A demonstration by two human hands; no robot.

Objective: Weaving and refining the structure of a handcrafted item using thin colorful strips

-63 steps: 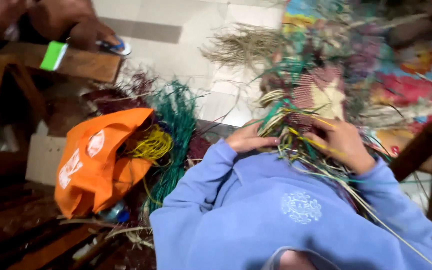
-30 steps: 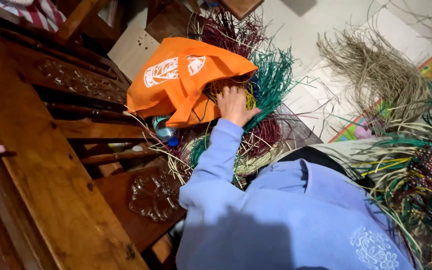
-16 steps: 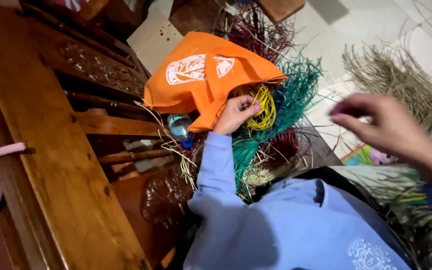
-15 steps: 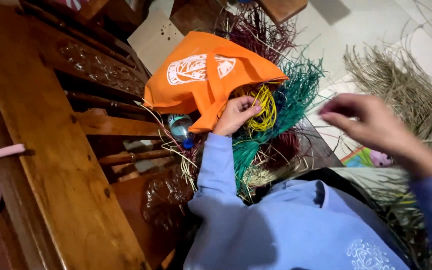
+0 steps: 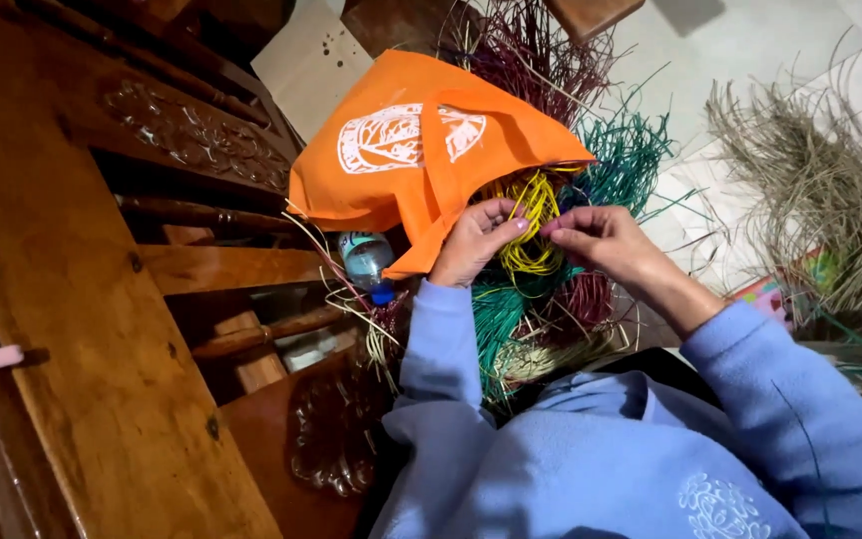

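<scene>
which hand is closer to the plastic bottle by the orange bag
Left. The left hand is just right of the plastic bottle, at the orange bag mouth; the right hand lies farther right, past the yellow strands.

You wear a soft light-blue fleece sweatshirt with long sleeves ending in ribbed cuffs at both wrists. A pale round floral emblem is stitched on its front. Your left hand (image 5: 473, 243) and right hand (image 5: 606, 240) are bare.

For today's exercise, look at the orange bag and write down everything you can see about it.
The orange bag looks like soft, thin fabric with a white round print on its side. It lies slumped and creased, its mouth facing right. Yellow strands spill from the opening, where the left hand touches its edge and the right hand meets the strands. It rests against the carved wooden furniture, over teal and purple fibres.
</scene>
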